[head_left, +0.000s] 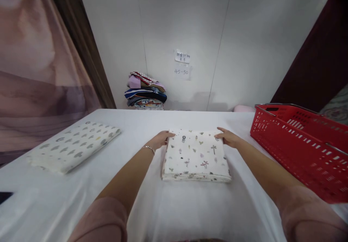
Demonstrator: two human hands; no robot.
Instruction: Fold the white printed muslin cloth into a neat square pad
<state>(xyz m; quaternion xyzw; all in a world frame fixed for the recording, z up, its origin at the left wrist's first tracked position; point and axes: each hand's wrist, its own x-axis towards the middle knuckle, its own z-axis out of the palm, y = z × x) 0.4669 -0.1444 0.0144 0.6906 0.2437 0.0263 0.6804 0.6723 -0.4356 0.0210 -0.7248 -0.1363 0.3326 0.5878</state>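
Note:
A white cloth (194, 155) printed with palm trees, flamingos and small plants lies folded in several layers on the white-covered table. At its far left corner, my left hand (162, 138) pinches the edge, thumb on top and fingers underneath. My right hand (227, 137) grips the far right corner in the same way, its thumb over the print and the index finger along the back edge. The layered folds face me along the near side. A second folded cloth (78, 144), off-white with grey cloud-like shapes, lies apart to the left.
A red plastic basket (293, 147) with metal handles stands on the right. Behind the table's far edge rises a pile of folded fabrics (145, 91). Paper notes (182, 71) are stuck on the wall. A pink curtain (40, 60) hangs at left.

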